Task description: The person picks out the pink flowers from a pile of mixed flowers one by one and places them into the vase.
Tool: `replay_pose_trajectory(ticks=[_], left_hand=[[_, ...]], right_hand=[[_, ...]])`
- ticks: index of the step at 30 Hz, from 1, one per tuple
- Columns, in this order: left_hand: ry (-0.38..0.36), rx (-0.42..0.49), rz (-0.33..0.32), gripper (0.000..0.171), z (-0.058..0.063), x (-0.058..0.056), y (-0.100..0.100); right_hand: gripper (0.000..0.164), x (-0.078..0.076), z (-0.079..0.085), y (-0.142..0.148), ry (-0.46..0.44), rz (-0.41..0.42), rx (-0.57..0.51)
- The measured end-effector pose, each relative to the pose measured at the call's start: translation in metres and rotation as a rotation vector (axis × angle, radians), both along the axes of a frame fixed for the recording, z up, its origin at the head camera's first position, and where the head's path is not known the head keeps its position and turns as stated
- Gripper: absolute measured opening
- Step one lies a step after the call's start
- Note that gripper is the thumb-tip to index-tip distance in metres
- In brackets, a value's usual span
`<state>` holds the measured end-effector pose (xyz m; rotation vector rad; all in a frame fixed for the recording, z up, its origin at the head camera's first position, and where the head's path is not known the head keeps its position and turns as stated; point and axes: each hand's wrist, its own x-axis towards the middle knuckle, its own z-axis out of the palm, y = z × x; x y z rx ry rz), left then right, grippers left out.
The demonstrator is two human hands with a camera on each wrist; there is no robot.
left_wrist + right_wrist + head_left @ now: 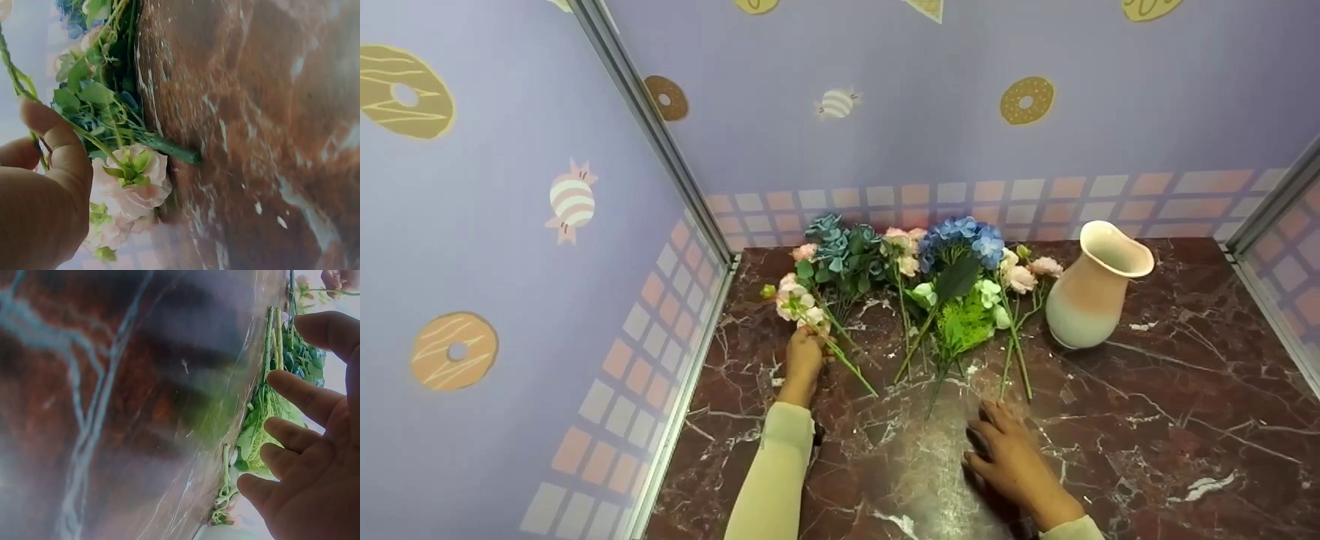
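Head view, left of centre: the left hand point(805, 356) is pinching the green stem of a pink flower point(796, 300), whose blooms are sitting just above the fingers, with the stem slanting down toward the lower right. In the left wrist view, thumb and finger are closing narrowly on that stem at the left edge, and the blooms are showing at lower left.

Right of the head view's lower centre, the right hand point(1006, 454) is hovering over or resting on the table point(1185, 397); I cannot tell which. Its fingers are spreading loosely apart, a wide hand, with the fingertips pointing toward nearby stems.

Across the middle of the head view, teal flowers point(831, 244), a blue flower point(956, 240), a bright green fern point(966, 326) and pale blooms point(1020, 277) are lying in a row, stems toward the bottom. Right of them a vase point(1091, 292) is standing upright.
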<state>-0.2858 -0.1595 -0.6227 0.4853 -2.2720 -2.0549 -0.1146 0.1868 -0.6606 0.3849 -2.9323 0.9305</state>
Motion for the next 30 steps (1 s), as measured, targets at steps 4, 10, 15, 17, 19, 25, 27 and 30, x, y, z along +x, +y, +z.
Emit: replay_pose_trajectory(ticks=[4,10,15,17,19,25,27,30], left_hand=[[0.128,-0.277,0.020,0.009,0.007,0.005,0.009],[0.315,-0.345,-0.020,0.013,0.018,0.014,0.024],[0.385,-0.325,-0.122,0.013,0.024,0.028,0.043],[0.410,-0.336,-0.181,0.014,0.026,0.036,0.052],[0.433,-0.350,-0.253,0.017,0.028,0.044,0.062],[0.457,-0.317,-0.433,0.018,0.035,0.067,0.085],[0.448,-0.286,-0.472,0.019,0.037,0.073,0.090],[0.424,-0.230,-0.525,0.021,0.042,0.079,0.095]], right_hand=[[0.052,0.000,0.001,0.000,-0.012,0.007,0.006],[0.053,-0.006,0.008,-0.004,-0.013,0.009,-0.015],[0.052,-0.020,0.026,-0.015,-0.030,0.026,-0.083],[0.048,-0.027,0.037,-0.021,-0.044,0.028,-0.132],[0.045,-0.035,0.048,-0.028,-0.069,0.022,-0.187],[0.040,-0.054,0.073,-0.046,-0.129,-0.014,-0.374],[0.039,-0.057,0.079,-0.050,-0.158,-0.026,-0.449],[0.040,-0.060,0.084,-0.053,-0.221,-0.017,-0.554]])
